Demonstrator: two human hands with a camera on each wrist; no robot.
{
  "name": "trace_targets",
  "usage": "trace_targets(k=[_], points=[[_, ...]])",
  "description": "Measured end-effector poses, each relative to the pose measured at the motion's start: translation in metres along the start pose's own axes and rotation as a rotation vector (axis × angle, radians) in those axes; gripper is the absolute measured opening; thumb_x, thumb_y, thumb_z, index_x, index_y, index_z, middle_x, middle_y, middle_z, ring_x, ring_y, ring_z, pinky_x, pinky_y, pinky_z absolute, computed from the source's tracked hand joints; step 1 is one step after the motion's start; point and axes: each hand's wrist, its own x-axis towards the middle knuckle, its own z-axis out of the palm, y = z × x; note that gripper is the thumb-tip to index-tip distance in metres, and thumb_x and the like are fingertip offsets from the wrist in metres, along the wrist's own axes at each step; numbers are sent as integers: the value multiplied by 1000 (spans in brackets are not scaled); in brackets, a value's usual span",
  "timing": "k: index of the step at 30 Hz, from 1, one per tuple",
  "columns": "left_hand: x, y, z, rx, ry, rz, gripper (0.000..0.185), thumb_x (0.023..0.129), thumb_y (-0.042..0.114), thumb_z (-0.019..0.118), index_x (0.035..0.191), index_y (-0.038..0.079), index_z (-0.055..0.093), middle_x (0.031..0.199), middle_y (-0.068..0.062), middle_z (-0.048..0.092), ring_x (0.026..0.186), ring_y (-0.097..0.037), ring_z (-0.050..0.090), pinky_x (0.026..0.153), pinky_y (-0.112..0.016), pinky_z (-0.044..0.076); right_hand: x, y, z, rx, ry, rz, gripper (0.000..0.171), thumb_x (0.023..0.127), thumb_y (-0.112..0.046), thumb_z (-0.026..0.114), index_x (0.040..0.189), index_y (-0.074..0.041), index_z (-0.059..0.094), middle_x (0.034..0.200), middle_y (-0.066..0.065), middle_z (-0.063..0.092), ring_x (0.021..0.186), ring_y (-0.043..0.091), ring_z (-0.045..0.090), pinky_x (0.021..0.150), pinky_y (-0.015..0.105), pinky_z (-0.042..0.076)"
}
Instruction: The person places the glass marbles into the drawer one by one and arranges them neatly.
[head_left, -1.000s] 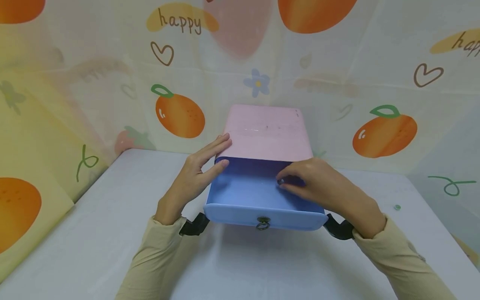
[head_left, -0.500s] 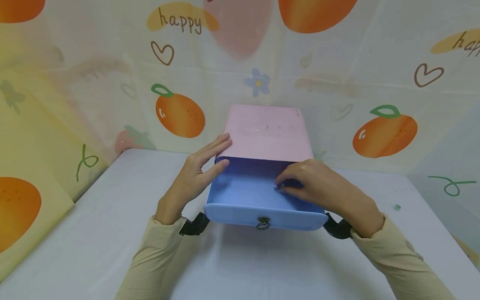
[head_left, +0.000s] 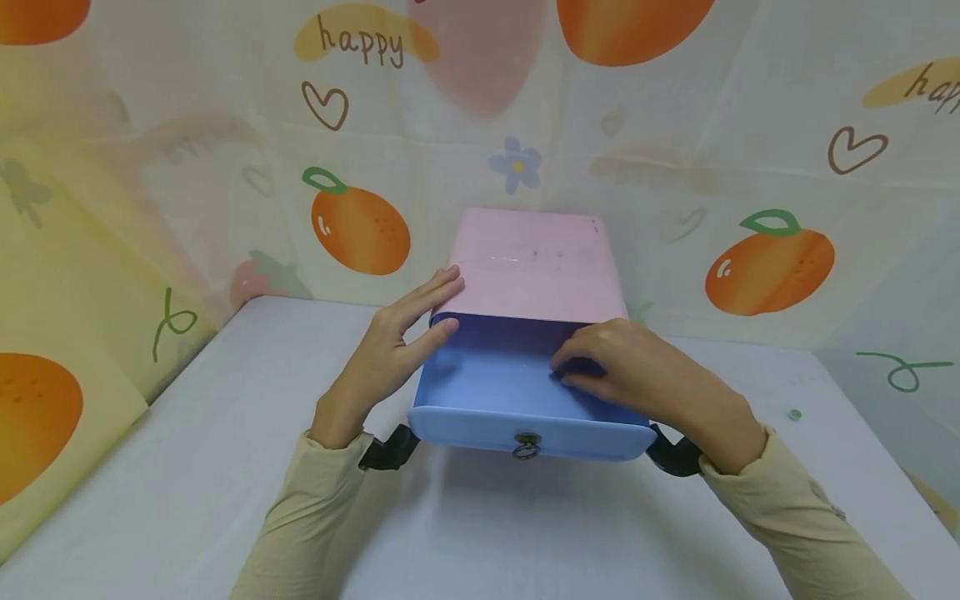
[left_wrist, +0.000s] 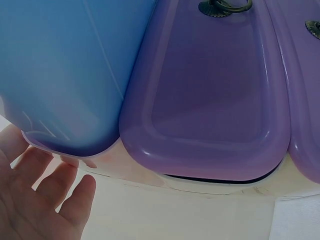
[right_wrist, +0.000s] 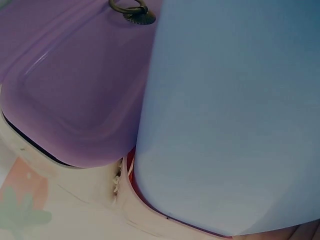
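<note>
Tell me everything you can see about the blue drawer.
The blue drawer is pulled out of the top of a pink cabinet toward the person. It looks like smooth plastic, with a rounded front panel and a small dark metal ring pull in its middle. The right hand reaches inside it with curled fingers; the left hand rests against its left side and the cabinet's edge.

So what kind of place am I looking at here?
Probably a staged tabletop set, not a lived-in room: a white table walled in by fruit-print backdrop sheets, with one pink drawer box, its blue drawer pulled open.
</note>
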Motion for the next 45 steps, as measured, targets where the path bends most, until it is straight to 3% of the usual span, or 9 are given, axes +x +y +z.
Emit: trace_targets(k=[10, 23, 33, 45], points=[[0, 0, 2, 1, -3, 0, 50, 97, 14, 61, 146, 13, 51, 157, 0, 43, 149, -13, 33, 122, -46, 30, -6, 0, -2, 46, 36, -1, 17, 82, -5, 78, 98, -9, 77, 93, -1, 76, 88, 15, 71, 82, 36, 60], [0, -2, 1, -5, -2, 2, 50, 97, 14, 60, 146, 13, 51, 157, 0, 42, 149, -13, 33, 122, -46, 30, -23, -3, -10, 55, 146, -15, 21, 82, -7, 79, 103, -11, 75, 98, -2, 76, 90, 14, 71, 80, 37, 60], [0, -1, 2, -4, -2, -4, 50, 97, 14, 61, 146, 13, 51, 157, 1, 42, 149, -13, 33, 122, -46, 30, -34, 1, -8, 67, 289, -110, 30, 75, -1, 83, 102, -10, 76, 97, -4, 76, 88, 11, 71, 76, 32, 60], [-1, -1, 1, -2, 2, -8, 50, 97, 14, 61, 146, 14, 51, 157, 1, 42, 150, -13, 33, 122, -47, 30, -47, 3, -14, 30, 337, -70, 38, 71, 4, 83, 105, -11, 75, 102, -1, 76, 95, 20, 73, 81, 35, 61]])
